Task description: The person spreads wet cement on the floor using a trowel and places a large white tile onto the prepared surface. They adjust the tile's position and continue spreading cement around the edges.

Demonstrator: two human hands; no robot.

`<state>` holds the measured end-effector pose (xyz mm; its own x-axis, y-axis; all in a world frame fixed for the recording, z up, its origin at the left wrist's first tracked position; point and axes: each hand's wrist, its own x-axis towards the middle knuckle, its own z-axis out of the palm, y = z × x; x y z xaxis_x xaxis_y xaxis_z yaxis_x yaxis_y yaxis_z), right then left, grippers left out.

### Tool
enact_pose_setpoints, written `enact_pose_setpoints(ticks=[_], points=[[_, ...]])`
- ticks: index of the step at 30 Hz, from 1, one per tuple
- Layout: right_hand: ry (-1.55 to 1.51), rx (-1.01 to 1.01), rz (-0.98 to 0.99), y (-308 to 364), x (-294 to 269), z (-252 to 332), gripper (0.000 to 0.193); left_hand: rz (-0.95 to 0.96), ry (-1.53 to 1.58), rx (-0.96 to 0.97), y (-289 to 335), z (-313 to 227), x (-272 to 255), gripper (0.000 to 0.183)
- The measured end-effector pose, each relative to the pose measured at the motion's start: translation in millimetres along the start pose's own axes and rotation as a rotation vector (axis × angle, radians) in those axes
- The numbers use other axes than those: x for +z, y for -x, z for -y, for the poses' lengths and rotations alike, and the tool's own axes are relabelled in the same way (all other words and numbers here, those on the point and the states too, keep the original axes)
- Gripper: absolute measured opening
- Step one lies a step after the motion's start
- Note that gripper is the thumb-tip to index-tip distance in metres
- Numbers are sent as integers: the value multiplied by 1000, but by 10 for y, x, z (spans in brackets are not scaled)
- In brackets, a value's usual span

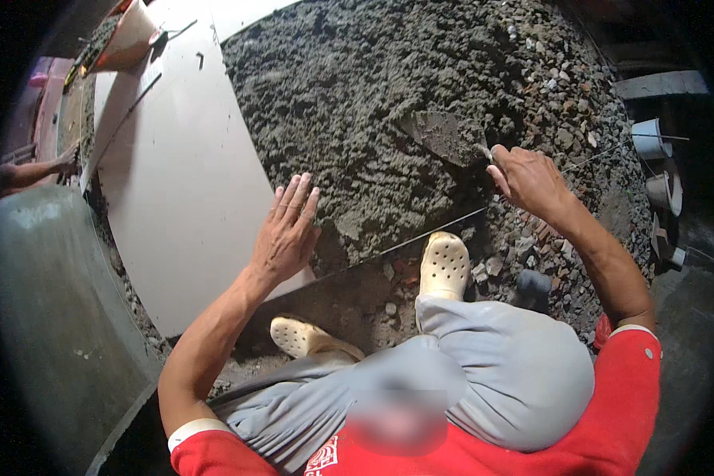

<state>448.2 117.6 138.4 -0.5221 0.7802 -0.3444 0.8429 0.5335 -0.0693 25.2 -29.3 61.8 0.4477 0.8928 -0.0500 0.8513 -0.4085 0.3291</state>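
Note:
My right hand (531,181) is closed round the handle of a trowel (446,136). The trowel's mortar-smeared blade points left and lies on a bed of wet grey mortar (325,95). With fingers stretched out, my left hand (293,226) hovers over or rests at the border between the mortar and the pale tiles (190,206); whether it touches them I cannot tell. A taut string (432,230) runs slantwise along the near edge of the mortar, passing beneath my right wrist.
Rubble (563,95) borders the mortar on the right. A grey cylindrical object (534,282) sits beside my right knee. A tilted bucket (131,36) stands at the far left, and white containers (650,139) at the right. Another person's arm (40,173) reaches in past a grey ledge (55,270).

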Motion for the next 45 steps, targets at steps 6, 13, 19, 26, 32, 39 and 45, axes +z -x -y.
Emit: enact_pose_setpoints(ticks=[6, 13, 19, 26, 32, 39, 45], points=[[-154, 198, -5, -43, 20, -372, 31, 15, 16, 13, -287, -60, -70, 61], [-170, 177, -27, 28, -284, -190, 29, 75, 30, -4, -421, -48, -94, 58], [-35, 136, -173, -441, 103, -142, 24, 31, -7, 25, -648, 17, -164, 57], [-61, 232, -193, -554, -284, -1036, 33, 12, -37, -98, -578, 230, -526, 53], [-673, 54, -160, -1166, -189, -469, 30, 242, -100, -43, -598, 177, -750, 53], [-593, -111, -106, -2539, -333, 593, 28, 294, -39, -144, -445, 171, -1000, 49], [-570, -171, -274, -2816, -438, 154, 41, 235, 53, -270, -185, 426, -768, 52]])
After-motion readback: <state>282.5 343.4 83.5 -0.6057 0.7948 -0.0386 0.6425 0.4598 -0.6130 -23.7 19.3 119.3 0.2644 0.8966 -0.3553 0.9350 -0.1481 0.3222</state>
